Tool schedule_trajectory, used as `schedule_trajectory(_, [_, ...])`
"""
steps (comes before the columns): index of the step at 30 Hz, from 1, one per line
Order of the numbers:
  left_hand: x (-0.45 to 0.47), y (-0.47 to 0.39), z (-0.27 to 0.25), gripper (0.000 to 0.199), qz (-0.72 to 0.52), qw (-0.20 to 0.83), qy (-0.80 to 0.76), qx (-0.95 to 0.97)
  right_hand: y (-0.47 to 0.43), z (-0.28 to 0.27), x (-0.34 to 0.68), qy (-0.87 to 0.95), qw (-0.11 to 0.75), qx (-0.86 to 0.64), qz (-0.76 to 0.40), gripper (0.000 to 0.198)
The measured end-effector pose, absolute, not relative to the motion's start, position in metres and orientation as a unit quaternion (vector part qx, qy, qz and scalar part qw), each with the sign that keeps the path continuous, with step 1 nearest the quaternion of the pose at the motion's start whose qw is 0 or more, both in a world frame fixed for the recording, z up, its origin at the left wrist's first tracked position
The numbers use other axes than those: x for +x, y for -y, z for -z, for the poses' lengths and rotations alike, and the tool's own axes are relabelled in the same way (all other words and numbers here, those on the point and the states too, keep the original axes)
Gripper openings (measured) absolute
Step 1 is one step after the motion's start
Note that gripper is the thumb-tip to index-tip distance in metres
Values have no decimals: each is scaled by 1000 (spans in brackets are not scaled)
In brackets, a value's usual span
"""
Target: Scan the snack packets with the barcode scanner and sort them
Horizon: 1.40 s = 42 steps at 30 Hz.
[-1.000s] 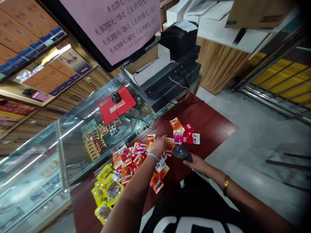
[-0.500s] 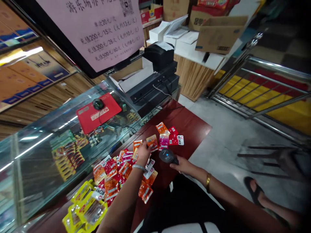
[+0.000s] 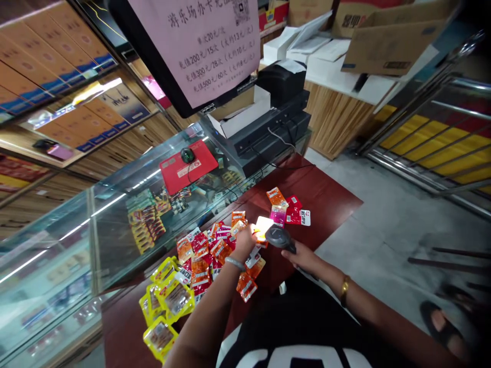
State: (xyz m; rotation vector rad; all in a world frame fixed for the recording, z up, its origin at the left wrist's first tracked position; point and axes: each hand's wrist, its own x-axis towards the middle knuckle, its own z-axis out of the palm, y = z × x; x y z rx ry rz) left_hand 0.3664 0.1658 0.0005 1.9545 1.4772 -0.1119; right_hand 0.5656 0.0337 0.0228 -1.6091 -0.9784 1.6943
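My left hand [image 3: 246,238] holds a small orange snack packet [image 3: 262,225], which glows brightly under the scanner's light. My right hand [image 3: 306,255] grips a dark barcode scanner [image 3: 279,236] aimed at that packet from close by. Both hands hover over a dark red counter [image 3: 330,197]. Left of my left hand lies a pile of red and orange snack packets [image 3: 205,250]. Beyond the scanner sits a small group of scanned-looking packets [image 3: 290,210] in orange, pink and red.
Yellow packets [image 3: 169,301] lie at the counter's near left. A glass display case [image 3: 126,214] carries a red mouse pad [image 3: 188,167] with a mouse. A black register and printer [image 3: 274,110] stand behind. Cardboard boxes [image 3: 387,43] sit on a far shelf; metal railing [image 3: 433,148] at right.
The scanner has moved closer to the packet in my left hand, and the packet now lights up bright. The view shifted slightly; the piles stay put.
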Motion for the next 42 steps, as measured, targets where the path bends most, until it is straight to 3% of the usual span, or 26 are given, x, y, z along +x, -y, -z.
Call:
schedule_trajectory(3, [350,-162,-7,22,73,309,-565,761,-34,-19,564,382,307,-598,-634,62])
schedule_trajectory(6, [333,-160,-16,25,100,189,-620,755,-31,-15,565,400,311,-588,-631,62])
schedule_trajectory(9, [341,-162,-19,38,52,101,-647,754,-26,-9,569,399,310,-586,-634,63])
schedule_trajectory(16, [453,-172,14,59,61,218,-628,745,-1,9,592,343,300,-628,-631,61])
schedule_trajectory(20, [485,-181,22,52,86,216,-638,734,8,8,604,331,292,-633,-636,62])
schedule_trajectory(29, [443,-178,16,45,100,318,-598,729,-8,8,605,326,311,-648,-615,65])
schedule_trajectory(33, [430,-168,12,36,94,316,-592,735,-26,-2,599,336,318,-632,-621,66])
schedule_trajectory(37, [409,-159,4,45,96,308,-596,735,-34,-9,591,332,323,-621,-632,70])
schedule_trajectory(42, [359,-156,-18,41,193,262,-613,720,-27,-9,589,360,304,-608,-639,62])
